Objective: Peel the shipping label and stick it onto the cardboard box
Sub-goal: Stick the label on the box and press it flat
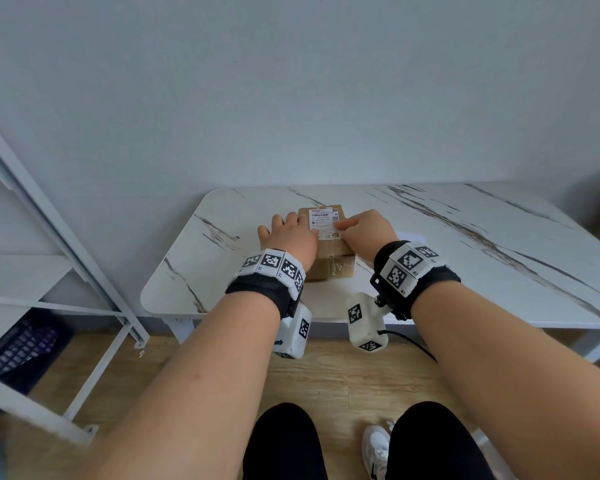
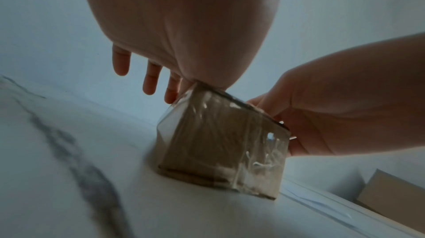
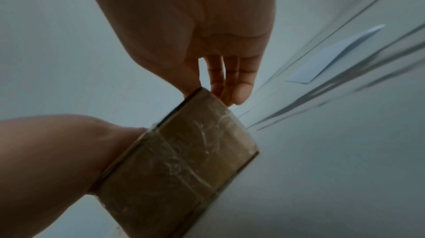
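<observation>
Resting at the twelve o'clock side of the white marble-patterned table (image 1: 430, 244), the small brown cardboard box (image 1: 329, 252), sealed with clear tape, bears the white printed shipping label (image 1: 323, 221) on its top face. Contents cannot be seen. The left hand (image 1: 290, 237) lies flat on the box's nine o'clock edge, fingers (image 2: 150, 78) straight. The right hand (image 1: 366, 230) presses the label's three o'clock side, fingers (image 3: 239, 85) extended, grasping nothing. A white paper sheet (image 3: 333, 56) lies just beyond at three o'clock.
</observation>
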A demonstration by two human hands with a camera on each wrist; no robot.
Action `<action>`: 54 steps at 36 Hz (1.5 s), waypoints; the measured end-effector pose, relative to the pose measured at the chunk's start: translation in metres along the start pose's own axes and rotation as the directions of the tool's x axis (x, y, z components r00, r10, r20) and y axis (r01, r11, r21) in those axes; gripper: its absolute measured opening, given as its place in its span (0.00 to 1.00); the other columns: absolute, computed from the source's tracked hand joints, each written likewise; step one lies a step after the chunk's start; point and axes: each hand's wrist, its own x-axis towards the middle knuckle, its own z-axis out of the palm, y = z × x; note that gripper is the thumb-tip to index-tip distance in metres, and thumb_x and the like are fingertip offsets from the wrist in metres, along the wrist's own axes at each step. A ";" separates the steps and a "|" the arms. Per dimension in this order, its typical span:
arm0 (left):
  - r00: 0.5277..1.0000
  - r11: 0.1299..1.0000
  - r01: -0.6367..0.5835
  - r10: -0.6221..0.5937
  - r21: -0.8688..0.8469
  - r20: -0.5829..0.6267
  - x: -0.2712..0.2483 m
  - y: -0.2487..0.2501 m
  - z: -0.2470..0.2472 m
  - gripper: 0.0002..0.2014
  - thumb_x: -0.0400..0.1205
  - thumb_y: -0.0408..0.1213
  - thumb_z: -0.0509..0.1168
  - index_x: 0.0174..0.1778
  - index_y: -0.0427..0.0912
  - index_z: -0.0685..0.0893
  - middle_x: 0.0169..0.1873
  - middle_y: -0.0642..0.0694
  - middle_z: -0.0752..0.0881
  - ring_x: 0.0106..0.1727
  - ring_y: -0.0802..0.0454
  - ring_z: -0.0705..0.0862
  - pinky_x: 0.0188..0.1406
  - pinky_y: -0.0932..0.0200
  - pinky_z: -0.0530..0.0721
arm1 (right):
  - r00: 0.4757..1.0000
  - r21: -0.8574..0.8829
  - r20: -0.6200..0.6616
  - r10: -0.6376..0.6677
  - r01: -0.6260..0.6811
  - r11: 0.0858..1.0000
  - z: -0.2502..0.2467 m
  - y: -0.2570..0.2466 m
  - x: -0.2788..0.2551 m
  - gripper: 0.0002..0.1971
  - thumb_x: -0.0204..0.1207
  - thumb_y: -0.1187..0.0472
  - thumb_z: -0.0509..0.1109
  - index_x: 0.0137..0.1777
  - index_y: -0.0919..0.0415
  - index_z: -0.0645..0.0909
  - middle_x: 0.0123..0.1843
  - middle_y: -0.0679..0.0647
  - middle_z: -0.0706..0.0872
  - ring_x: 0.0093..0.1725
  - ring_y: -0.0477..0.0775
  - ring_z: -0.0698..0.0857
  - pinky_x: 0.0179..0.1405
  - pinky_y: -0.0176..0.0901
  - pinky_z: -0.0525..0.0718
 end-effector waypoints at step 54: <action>0.978 0.988 -0.152 0.150 0.003 0.145 0.017 -0.006 -0.012 0.25 0.86 0.41 0.43 0.82 0.49 0.57 0.82 0.48 0.64 0.84 0.48 0.57 0.82 0.32 0.48 | 0.996 -0.287 -0.013 -0.084 0.077 0.955 0.006 -0.007 0.010 0.18 0.83 0.59 0.58 0.69 0.51 0.82 0.65 0.58 0.87 0.58 0.59 0.86 0.53 0.45 0.83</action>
